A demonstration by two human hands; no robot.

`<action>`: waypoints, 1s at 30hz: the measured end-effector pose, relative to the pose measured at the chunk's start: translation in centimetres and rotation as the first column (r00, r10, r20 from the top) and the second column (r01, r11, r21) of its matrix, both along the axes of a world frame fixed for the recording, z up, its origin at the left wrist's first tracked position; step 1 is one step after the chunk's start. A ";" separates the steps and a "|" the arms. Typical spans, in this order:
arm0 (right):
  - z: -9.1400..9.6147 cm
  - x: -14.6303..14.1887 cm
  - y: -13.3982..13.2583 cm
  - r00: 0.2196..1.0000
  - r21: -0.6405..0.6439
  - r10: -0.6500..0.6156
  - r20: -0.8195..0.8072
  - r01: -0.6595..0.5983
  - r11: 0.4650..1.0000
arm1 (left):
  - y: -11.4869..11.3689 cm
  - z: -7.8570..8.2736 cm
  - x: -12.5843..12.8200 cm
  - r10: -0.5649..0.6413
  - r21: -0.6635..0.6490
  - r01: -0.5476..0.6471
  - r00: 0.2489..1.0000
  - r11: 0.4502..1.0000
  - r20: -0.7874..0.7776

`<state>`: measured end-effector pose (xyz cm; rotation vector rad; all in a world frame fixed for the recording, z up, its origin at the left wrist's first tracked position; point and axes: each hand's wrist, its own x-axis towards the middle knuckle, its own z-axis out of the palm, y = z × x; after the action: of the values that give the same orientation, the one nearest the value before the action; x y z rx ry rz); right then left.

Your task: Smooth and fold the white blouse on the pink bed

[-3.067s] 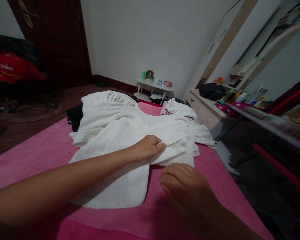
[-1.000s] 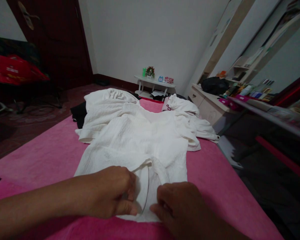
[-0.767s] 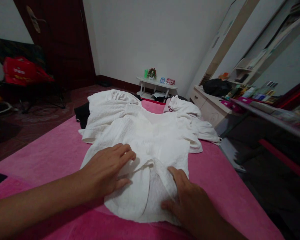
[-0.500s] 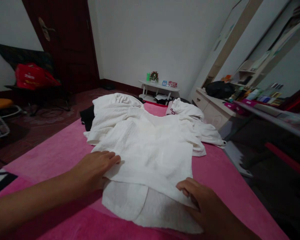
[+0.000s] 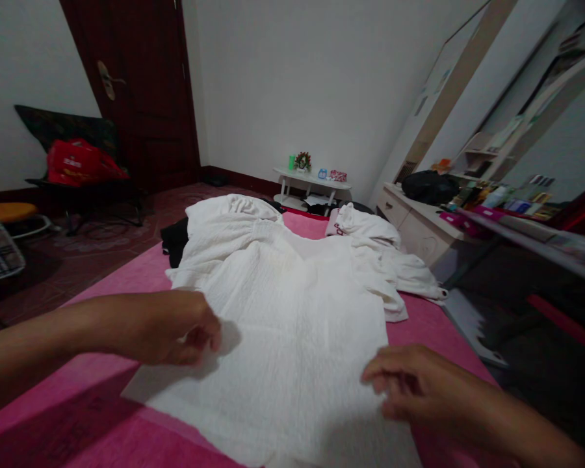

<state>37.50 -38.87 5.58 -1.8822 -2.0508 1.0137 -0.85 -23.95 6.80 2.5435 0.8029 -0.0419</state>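
A white short-sleeved blouse [image 5: 292,338] with puffed sleeves lies spread on the pink bedding [image 5: 102,279], its neckline pointing away from me. My left hand [image 5: 188,331] hovers over the left side of the blouse, fingers loosely curled and apart with nothing in them; its shadow falls on the cloth. Near the right edge of the blouse is my right hand [image 5: 404,383], also empty, with a gap between its thumb and bent fingers. The lower hem runs partly out of view at the bottom.
Behind the blouse lie a white garment [image 5: 368,221] on the right and black cloth [image 5: 175,240] on the left. A dresser [image 5: 409,221] with bottles stands right. Farther off are a small white table [image 5: 314,182] and a chair with a red bag [image 5: 80,162].
The front of the blouse, earlier drawn up over the layer beneath, now lies down toward me and covers it. Both hands have let go of the cloth and lifted off.
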 end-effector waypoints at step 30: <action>-8.2 -4.2 25.9 0.803 0.516 -0.311 0.508 0.005 0.857 | 15.3 -11.9 17.3 0.314 0.447 -0.347 0.938 0.825 0.149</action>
<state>33.28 -13.00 -2.60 -2.1703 -2.0834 -0.1862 16.41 -8.63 -5.06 2.7749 1.3549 0.3996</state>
